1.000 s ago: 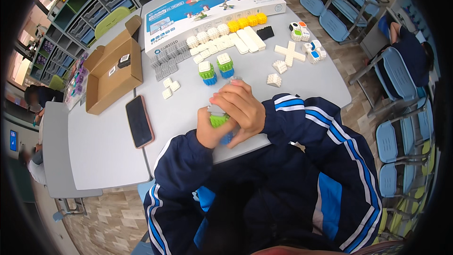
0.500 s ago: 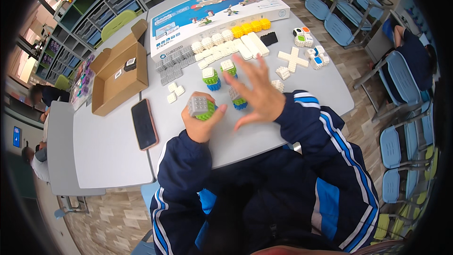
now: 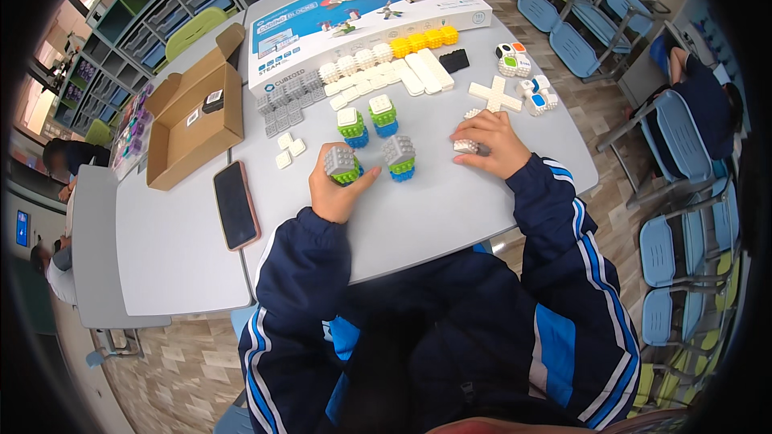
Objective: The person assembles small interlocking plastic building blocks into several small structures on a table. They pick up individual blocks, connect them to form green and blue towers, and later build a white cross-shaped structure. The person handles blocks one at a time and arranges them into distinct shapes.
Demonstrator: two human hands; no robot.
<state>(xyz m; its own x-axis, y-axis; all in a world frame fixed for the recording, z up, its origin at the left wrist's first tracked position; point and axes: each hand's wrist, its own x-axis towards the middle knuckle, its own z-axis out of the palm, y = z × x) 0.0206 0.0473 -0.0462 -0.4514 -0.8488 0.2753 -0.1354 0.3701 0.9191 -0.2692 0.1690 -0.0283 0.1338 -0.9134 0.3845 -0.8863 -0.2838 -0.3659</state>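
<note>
My left hand [image 3: 331, 197] is wrapped around a small block stack [image 3: 341, 162] with a grey studded top and green below. Right beside it a matching stack [image 3: 400, 157] of grey, green and blue blocks stands upright on the table. Behind these are two more stacks in green and blue with white caps, one to the left [image 3: 351, 125] and one to the right [image 3: 383, 116]. My right hand [image 3: 500, 145], on the right of the table, has its fingers closed on a white studded block [image 3: 464, 146]. Part of that block is hidden by the fingers.
Rows of grey blocks [image 3: 289, 96], white blocks [image 3: 358, 63] and yellow blocks [image 3: 426, 42] lie before a large set box [image 3: 362, 8]. A white cross piece [image 3: 494, 95] lies at right. On the left are an open cardboard box [image 3: 197, 133] and a phone [image 3: 236, 206].
My right hand moved right, away from the stacks, and closed on the white block. Its spread fingers uncovered the standing grey-topped stack. My left hand still holds its stack in nearly the same place.
</note>
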